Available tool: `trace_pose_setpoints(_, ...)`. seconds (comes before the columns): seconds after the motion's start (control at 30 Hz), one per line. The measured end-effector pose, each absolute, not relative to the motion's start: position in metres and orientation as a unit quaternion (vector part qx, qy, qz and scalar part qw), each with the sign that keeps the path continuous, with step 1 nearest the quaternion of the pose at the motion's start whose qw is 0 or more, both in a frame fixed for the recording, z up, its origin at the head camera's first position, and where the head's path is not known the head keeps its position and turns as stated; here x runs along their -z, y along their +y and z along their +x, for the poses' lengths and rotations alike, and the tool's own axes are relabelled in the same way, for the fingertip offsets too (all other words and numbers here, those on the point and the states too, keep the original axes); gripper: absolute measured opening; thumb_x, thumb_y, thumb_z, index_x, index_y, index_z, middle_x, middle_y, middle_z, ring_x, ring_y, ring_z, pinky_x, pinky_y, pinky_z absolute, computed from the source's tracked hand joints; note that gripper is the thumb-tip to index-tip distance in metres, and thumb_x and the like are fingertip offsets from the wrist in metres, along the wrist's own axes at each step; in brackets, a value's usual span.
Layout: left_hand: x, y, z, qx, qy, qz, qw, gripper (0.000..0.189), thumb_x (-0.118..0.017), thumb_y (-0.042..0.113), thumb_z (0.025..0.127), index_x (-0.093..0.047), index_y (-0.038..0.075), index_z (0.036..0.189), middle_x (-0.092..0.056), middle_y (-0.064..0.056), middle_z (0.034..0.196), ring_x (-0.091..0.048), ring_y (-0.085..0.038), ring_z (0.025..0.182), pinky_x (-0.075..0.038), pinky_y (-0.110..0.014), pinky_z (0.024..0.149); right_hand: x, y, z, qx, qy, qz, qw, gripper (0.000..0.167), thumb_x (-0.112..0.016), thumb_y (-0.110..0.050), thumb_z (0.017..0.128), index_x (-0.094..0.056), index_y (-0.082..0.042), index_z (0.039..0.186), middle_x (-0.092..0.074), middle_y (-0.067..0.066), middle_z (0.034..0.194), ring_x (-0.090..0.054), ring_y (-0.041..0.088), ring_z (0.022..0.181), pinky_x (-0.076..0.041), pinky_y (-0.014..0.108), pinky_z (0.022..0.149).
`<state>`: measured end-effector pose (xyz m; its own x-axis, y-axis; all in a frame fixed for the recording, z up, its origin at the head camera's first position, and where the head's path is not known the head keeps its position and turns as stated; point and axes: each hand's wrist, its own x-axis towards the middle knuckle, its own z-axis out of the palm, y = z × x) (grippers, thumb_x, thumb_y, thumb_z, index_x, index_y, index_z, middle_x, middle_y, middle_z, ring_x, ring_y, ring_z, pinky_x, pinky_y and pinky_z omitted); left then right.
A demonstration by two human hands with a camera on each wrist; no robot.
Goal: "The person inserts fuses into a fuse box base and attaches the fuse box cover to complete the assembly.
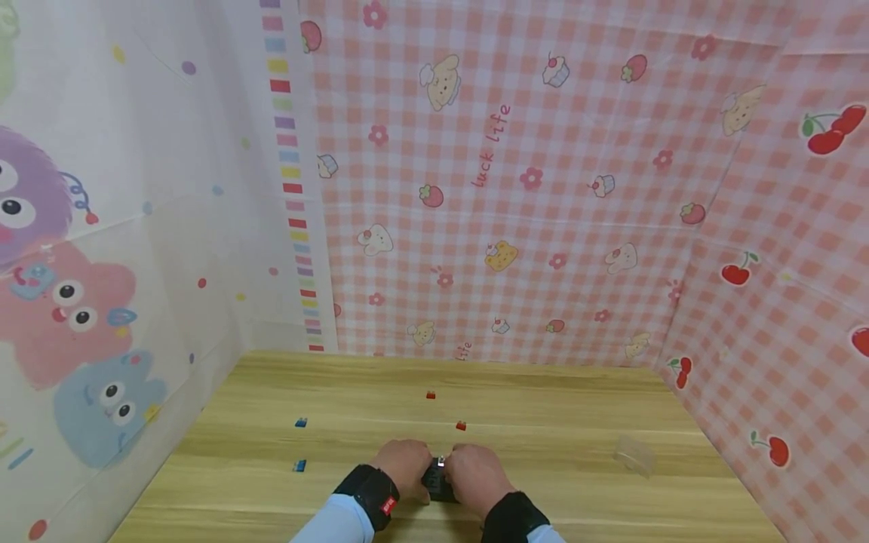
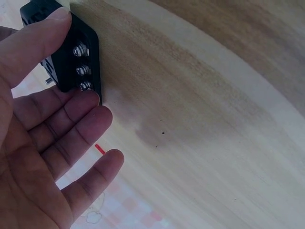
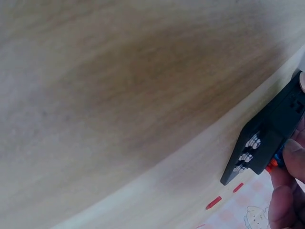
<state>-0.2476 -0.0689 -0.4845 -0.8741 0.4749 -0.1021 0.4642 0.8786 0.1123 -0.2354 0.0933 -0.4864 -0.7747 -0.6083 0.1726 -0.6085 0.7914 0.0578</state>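
Observation:
Low at the middle of the table, both hands meet at a black plastic block point(image 1: 441, 486) with a row of metal screw terminals point(image 2: 83, 70) along one edge. My left hand point(image 1: 407, 467) grips the block between thumb and fingers, its little finger standing free in the left wrist view. From the other side my right hand point(image 1: 477, 477) pinches a small blue-and-orange part point(image 3: 272, 165) at the block, mostly covered by the thumb and fingers. A small shiny metal piece point(image 1: 441, 461) shows between the two hands.
Beyond the hands lie two small red pieces, one farther back point(image 1: 431, 394) and one nearer point(image 1: 461, 425). To the left are two blue pieces, a far one point(image 1: 301, 422) and a near one point(image 1: 299, 466). A clear plastic container point(image 1: 634, 455) sits right. Patterned cloths point(image 1: 516, 226) border the wooden table.

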Motion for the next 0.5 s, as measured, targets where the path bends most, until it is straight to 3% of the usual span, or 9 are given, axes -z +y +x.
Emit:
trace_pose_setpoints(0.23,0.4854,-0.0683,-0.2468,-0.045,0.967,0.246,0.057,0.033,-0.092,0.031,0.067,-0.072,0.011,0.085,-0.056,0.007,0.075,-0.050,-0.008,0.067,-0.046,-0.028,0.068,0.4859,0.0946,-0.2380,-0.030,-0.939,0.330,0.095,0.013,-0.082,-0.011,0.077,-0.072,-0.014,0.069,-0.058,-0.008,0.063,-0.047,0.004,0.056,-0.043,0.024,0.057)
trace_pose_setpoints(0.5,0.4866,-0.0676,-0.2461,-0.034,0.967,0.248,0.042,0.035,-0.092,0.032,0.066,-0.071,0.011,0.084,-0.057,0.006,0.074,-0.051,-0.008,0.066,-0.047,-0.028,0.067,0.4848,0.0954,-0.2402,-0.062,-0.944,0.318,0.059,0.008,-0.080,-0.010,0.079,-0.074,-0.012,0.073,-0.062,-0.008,0.065,-0.048,0.004,0.059,-0.044,0.025,0.061)
